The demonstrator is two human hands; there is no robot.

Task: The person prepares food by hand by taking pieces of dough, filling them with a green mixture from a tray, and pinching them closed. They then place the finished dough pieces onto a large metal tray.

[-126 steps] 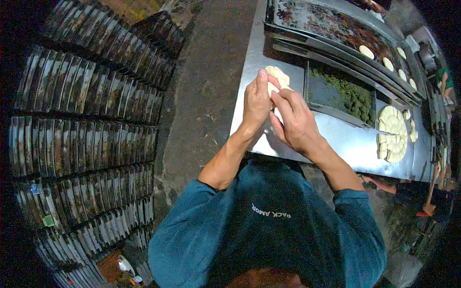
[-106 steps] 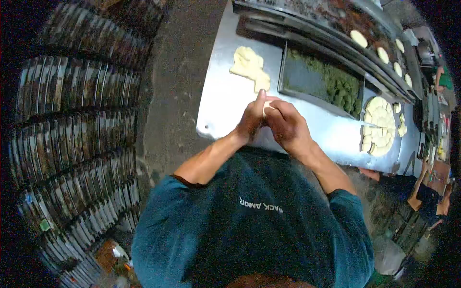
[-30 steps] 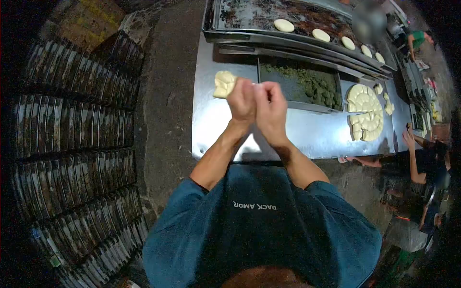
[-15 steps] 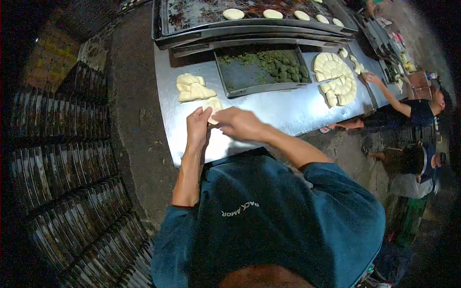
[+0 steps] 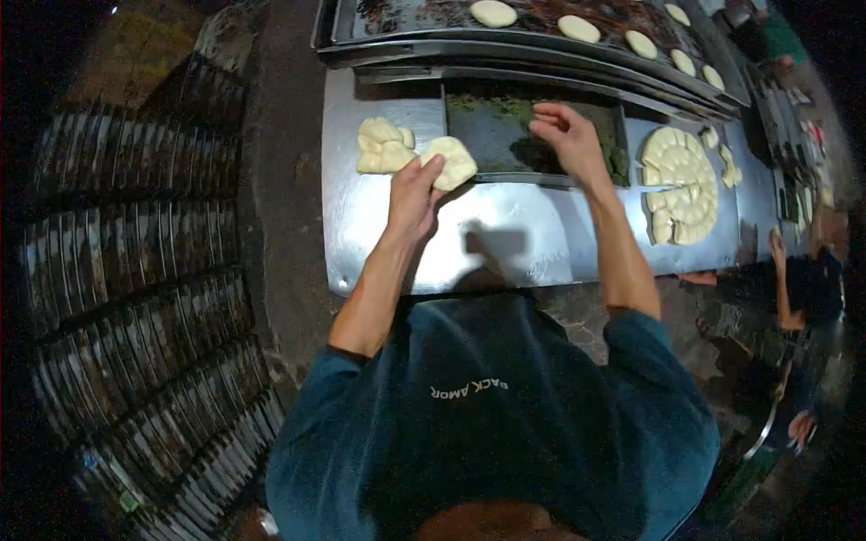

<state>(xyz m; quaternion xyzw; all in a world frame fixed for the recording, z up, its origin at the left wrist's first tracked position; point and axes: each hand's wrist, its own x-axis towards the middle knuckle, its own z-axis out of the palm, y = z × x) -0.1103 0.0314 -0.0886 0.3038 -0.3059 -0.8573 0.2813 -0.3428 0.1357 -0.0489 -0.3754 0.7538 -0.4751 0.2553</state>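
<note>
My left hand (image 5: 415, 198) pinches a flattened piece of dough (image 5: 454, 164) at its lower left edge, thumb on top. This piece is held up over the near left corner of a shallow metal tray (image 5: 523, 178). Above that tray hovers my right hand (image 5: 573, 149), fingers apart and curved to the left, with nothing visible between them. Green filling (image 5: 618, 160) lies in the tray, partly hidden by the right hand and in shadow. Just left of the held piece, a pile of dough pieces (image 5: 382, 146) rests on the metal table (image 5: 379, 257).
A cut coil of dough (image 5: 681, 185) lies on the table's right. Along the back, a raised baking tray (image 5: 415, 45) carries several dough discs (image 5: 578, 29). Stacked dark trays (image 5: 144, 234) stand on the left. Another person's arm (image 5: 783, 279) reaches in at the right.
My right hand has left the dough and moved right, over the filling tray. The left hand has lifted the dough piece, which now looks wider and flatter. The view has shifted.
</note>
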